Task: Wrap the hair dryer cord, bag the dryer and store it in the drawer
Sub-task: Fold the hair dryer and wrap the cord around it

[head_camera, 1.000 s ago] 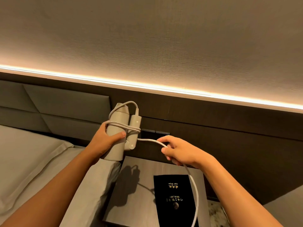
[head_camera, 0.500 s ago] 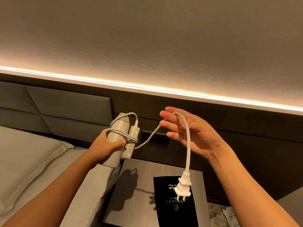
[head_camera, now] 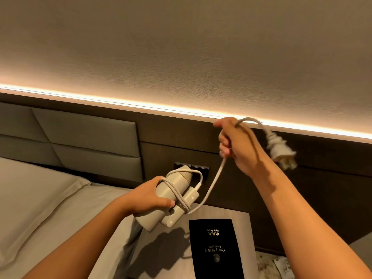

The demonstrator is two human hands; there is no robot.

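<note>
**A:** Head view first, biggest things down to smallest. What fills the frame around you?

**B:** Your textured wall [head_camera: 181, 47] takes the upper half, with a warm light strip [head_camera: 141, 104] running along its lower edge. Below that sits the dark wood panel [head_camera: 322, 188], and at left the padded headboard [head_camera: 84, 141] over the bed [head_camera: 40, 208] with its pale pillow [head_camera: 30, 190]. The grey nightstand [head_camera: 177, 256] stands just beside the bed, under your arms.

**A:** And on the nightstand?

**B:** A black bag [head_camera: 215, 248] with gold lettering lies flat on its top, below the dryer and apart from it.

**A:** Where is the dryer itself?

**B:** Your left hand [head_camera: 149, 198] is wrapped shut around the barrel of the beige hair dryer [head_camera: 171, 198], holding it tilted in the air above the nightstand's near-left corner, in front of the dark wall switch plate [head_camera: 198, 168]. Its handle is folded against the barrel, and loops of the white cord [head_camera: 213, 186] cross both.

**A:** And the other hand?

**B:** Your right hand [head_camera: 237, 146] is raised higher, up by the light strip, fingers curled closed on the cord. From it the cord runs slack down to the dryer's handle. The free end arcs over your hand, and the white plug [head_camera: 279, 150] hangs just to the right of your wrist, somewhat blurred.
</note>
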